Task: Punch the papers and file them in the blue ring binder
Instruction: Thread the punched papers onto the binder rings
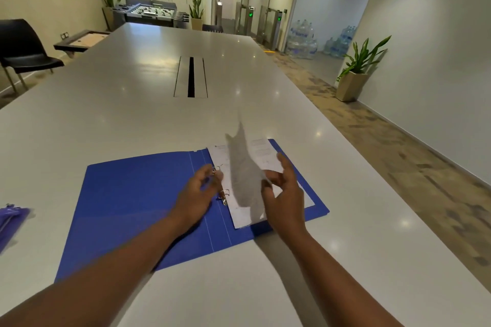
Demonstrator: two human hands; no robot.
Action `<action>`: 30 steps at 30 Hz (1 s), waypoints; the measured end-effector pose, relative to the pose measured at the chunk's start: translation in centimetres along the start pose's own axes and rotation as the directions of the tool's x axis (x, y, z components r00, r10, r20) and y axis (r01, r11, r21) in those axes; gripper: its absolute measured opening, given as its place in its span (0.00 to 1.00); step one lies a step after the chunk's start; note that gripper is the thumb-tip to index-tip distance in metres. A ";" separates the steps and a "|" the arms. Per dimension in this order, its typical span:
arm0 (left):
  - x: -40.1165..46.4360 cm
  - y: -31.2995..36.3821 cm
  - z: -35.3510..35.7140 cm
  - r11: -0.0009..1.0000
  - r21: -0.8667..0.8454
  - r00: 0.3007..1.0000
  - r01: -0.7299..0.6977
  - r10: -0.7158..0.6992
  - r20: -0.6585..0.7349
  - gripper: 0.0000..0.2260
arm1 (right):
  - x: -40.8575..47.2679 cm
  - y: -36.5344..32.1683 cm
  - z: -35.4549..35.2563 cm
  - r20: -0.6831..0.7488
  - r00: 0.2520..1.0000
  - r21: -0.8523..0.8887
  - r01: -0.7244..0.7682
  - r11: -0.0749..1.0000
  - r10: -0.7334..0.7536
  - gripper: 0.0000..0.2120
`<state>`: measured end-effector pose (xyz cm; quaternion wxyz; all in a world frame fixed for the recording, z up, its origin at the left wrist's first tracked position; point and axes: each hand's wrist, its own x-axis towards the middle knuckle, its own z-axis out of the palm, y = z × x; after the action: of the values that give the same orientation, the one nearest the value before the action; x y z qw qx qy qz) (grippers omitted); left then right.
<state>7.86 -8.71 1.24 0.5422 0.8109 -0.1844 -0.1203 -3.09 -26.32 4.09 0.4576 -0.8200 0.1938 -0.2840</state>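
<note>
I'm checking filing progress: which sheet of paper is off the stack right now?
The blurred white sheet standing up on edge, pinched by the right hand; the other papers lie flat in the blue ring binder.

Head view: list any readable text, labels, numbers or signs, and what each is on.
No text is legible in this frame.
White printed sheets in the open blue ring binder: lines of print, too small and blurred to read.
Blurred sheet in mid-air at the right hand: nothing readable.
Green lit symbols on the grey entry gates: too small to make out.
Labels on the stacked water bottles: too small to read.
</note>
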 end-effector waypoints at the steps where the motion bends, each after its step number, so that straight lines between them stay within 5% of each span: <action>1: 0.1 1.1 -1.0 0.967 -0.248 0.998 0.053 -0.062 -0.030 0.46 | -0.3 -0.7 0.4 0.032 0.996 -0.049 0.089 0.995 -0.088 0.30; 3: 0.4 3.2 -3.0 0.855 -0.503 0.987 0.124 -0.160 -0.028 0.51 | -0.8 -1.7 1.1 0.090 0.941 -0.186 0.337 0.923 -0.325 0.25; 6: 1.3 5.0 -5.4 0.775 -0.612 0.967 0.159 -0.247 -0.060 0.27 | -1.6 -1.9 1.9 0.296 0.779 -0.162 0.611 0.775 -0.553 0.18; 8: 1.9 5.1 -6.5 0.825 -0.526 0.935 0.205 -0.325 -0.145 0.08 | -2.0 -1.6 1.6 0.372 0.810 -0.046 0.504 0.863 -0.453 0.23; 11: 2.4 3.9 -7.8 0.868 -0.426 0.913 0.256 -0.362 -0.190 0.06 | -1.0 -0.5 0.4 0.214 0.968 -0.141 0.164 0.976 -0.132 0.27; 14: 2.1 3.5 -8.4 0.873 -0.425 0.908 0.237 -0.354 -0.222 0.10 | 1.3 2.3 -1.2 0.071 0.989 -0.566 -0.065 0.822 0.127 0.25; 17: 1.9 3.9 -8.7 0.893 -0.409 0.905 0.189 -0.320 -0.281 0.22 | 1.9 4.8 -1.9 0.061 0.948 -0.731 -0.170 0.660 0.312 0.40; 22: 1.6 4.5 -8.4 0.914 -0.373 0.904 0.159 -0.287 -0.318 0.37 | 2.1 6.2 -2.2 0.053 0.939 -0.717 -0.201 0.667 0.340 0.45; 30: 1.6 4.5 -8.4 0.924 -0.348 0.906 0.156 -0.274 -0.322 0.29 | 4.4 5.5 -4.8 0.060 0.862 -0.683 -0.333 0.650 0.504 0.40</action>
<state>11.83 -3.88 8.59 0.6722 0.7376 0.0328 -0.0551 -3.14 -34.72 2.61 0.2164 -0.8870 0.4074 0.0193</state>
